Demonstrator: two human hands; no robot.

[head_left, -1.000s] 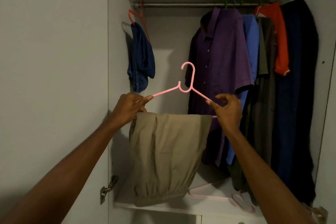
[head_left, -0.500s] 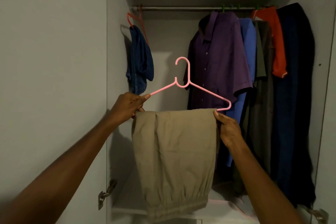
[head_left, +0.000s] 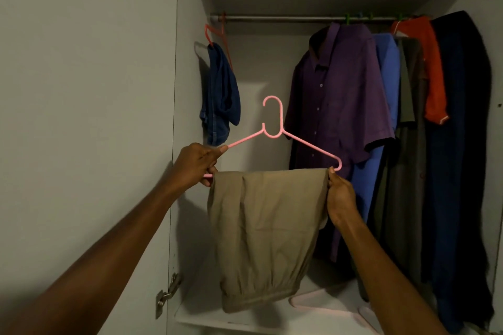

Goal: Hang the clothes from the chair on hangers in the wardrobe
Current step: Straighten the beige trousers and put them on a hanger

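A pink plastic hanger (head_left: 275, 128) is held upright in front of the open wardrobe, below the rail (head_left: 285, 18). Folded khaki trousers (head_left: 264, 234) drape over its bottom bar. My left hand (head_left: 197, 164) grips the hanger's left end, index finger lying along the sloping arm. My right hand (head_left: 339, 196) pinches the right edge of the trousers just under the hanger's right corner. The hook points up and is not on the rail.
A blue denim garment (head_left: 221, 95) hangs on a red hanger at the rail's left end. Purple (head_left: 334, 106), blue, grey, orange and dark garments fill the right half. Spare pink hangers (head_left: 326, 304) lie on the shelf below. The open door (head_left: 81, 117) stands at left.
My right hand has left the hanger's right arm and dropped to the trousers' right edge. The trousers now lie spread wider along the bar, and the hanger sits level.
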